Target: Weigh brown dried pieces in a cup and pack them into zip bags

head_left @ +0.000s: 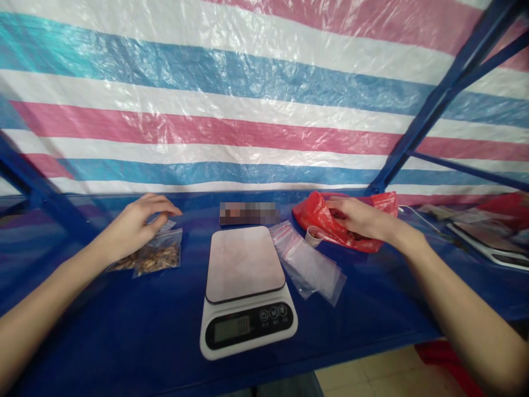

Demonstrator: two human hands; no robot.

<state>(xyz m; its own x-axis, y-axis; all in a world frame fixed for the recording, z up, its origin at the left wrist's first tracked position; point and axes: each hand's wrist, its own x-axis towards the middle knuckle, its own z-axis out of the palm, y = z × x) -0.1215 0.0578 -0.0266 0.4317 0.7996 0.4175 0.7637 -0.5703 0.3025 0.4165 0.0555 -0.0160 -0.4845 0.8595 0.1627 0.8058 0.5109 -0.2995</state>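
My left hand [140,223] hovers at the left over zip bags filled with brown pieces [159,256]; its fingers are curved, with the thumb apart from them, and I see nothing held. On the right, my right hand [351,214] reaches into a red plastic bag [308,212] with dark brown contents. Its fingertips are hidden there, so I cannot tell what they grip. A small cup [314,237] stands against the bag's front. Between the hands sits a white kitchen scale [246,264] with a bare plate, its display seeming to read zero.
Flat, clear zip bags [312,267] lie right of the scale. Behind it is a small blurred-out object [249,213]. Another scale [491,242] stands at the far right. Blue metal posts [438,105] and a striped plastic sheet [231,127] close off the back of the blue table [136,331].
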